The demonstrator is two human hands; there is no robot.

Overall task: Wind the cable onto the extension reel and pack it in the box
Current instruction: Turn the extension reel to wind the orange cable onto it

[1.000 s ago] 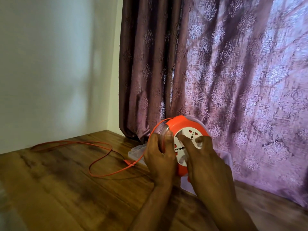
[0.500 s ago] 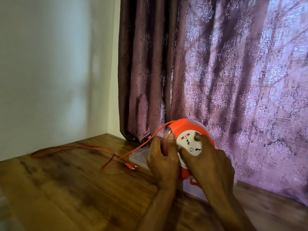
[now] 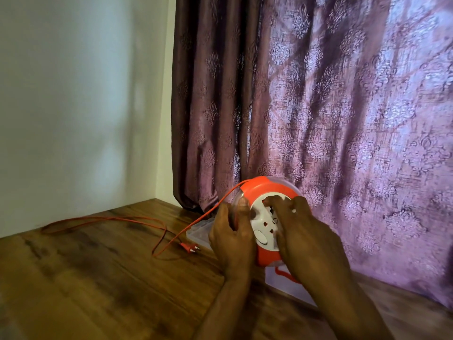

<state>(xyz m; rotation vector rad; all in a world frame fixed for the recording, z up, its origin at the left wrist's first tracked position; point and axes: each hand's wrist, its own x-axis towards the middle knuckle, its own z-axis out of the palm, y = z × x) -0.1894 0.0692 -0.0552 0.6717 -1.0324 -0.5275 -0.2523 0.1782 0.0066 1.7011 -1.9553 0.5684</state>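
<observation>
Right, both hands are on the extension reel [image 3: 267, 217], which stands upright on its edge. The left hand [image 3: 231, 238] is curled around the reel's left rim, thumb up on the clear flange, fingers wrapped behind. The right hand [image 3: 305, 231] lies spread across the white socket face, fingertips [image 3: 272, 201] pressing near the top of it, not closed around anything. The orange cable [image 3: 196, 222] runs taut from the top of the reel down to the left, then trails in a loose loop across the wooden table [image 3: 98, 278], its plug [image 3: 190, 247] lying flat near the left hand. Beneath and behind the reel sits the clear plastic box [image 3: 199, 233], open; its contents cannot be made out. Purple curtain [image 3: 343, 106] behind.
</observation>
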